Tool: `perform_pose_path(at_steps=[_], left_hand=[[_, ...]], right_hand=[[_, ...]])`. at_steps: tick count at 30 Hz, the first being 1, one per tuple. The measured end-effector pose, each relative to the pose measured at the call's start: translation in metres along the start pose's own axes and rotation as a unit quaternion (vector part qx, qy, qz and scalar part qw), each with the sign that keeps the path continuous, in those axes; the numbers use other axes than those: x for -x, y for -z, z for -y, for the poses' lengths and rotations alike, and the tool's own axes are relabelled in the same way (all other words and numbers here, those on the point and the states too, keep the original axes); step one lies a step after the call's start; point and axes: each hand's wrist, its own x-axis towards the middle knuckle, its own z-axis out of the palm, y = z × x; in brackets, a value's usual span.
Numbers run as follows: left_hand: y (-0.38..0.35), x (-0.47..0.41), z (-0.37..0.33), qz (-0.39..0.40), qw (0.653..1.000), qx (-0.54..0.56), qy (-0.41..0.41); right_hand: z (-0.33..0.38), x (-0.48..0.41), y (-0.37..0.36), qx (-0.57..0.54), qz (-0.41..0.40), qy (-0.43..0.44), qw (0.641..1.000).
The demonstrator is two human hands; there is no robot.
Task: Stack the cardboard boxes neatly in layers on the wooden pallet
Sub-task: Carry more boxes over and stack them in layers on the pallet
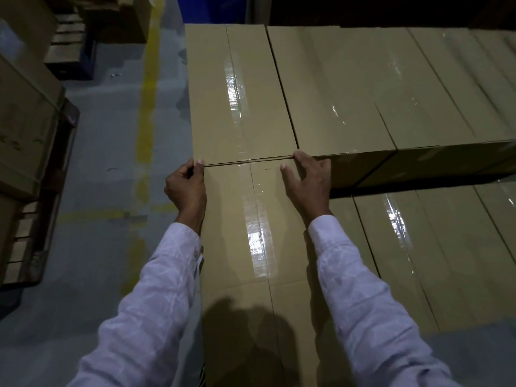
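Holding a long tan cardboard box (251, 247) with shiny tape down its middle, at its two far corners. Gripping the far left corner with the left hand (185, 188): thumb on top, fingers curled down the side. Gripping the far right corner with the right hand (305, 182): thumb flat on top, fingers bent over the edge. Wearing white sleeves (156, 289) on both arms.

Held box at the near left of the stack, level with the top layer. End to end with a second tan taped box (240, 93), touching it along a thin seam. Just right of that second box, in the same layer, more tan boxes (363, 88) side by side. Lower down on the right, beside the held box, a row of tan boxes (418, 247) one layer below. Cannot see what is under the stack.

On the left, a grey floor (97, 163) with a worn yellow line (145, 107). Farther left, other brown boxes (25, 121) on a wooden pallet (22, 247). At the top, something blue (212, 8), too dark to tell.
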Motion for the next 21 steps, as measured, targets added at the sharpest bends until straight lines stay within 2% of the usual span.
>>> perform_pose_path(at_steps=[2,4,11,16,21], left_hand=[[-0.001,0.0,0.001,0.0,1.0,0.002,0.0],[-0.002,-0.001,0.001,0.001,1.0,0.002,-0.002],[-0.002,0.003,0.0,0.006,1.0,0.016,0.002],[-0.003,0.004,-0.001,0.004,1.0,0.012,0.003],[-0.003,0.003,-0.001,0.002,1.0,0.012,0.007]], right_hand=[[-0.003,-0.002,-0.003,0.045,-0.011,0.03,0.998],[-0.007,-0.004,-0.005,0.039,-0.024,0.045,0.998],[-0.014,-0.003,-0.002,-0.066,-0.007,-0.071,0.995],[-0.013,-0.003,-0.003,-0.044,-0.042,-0.036,0.998],[-0.012,-0.005,-0.005,0.008,-0.04,-0.039,0.998]])
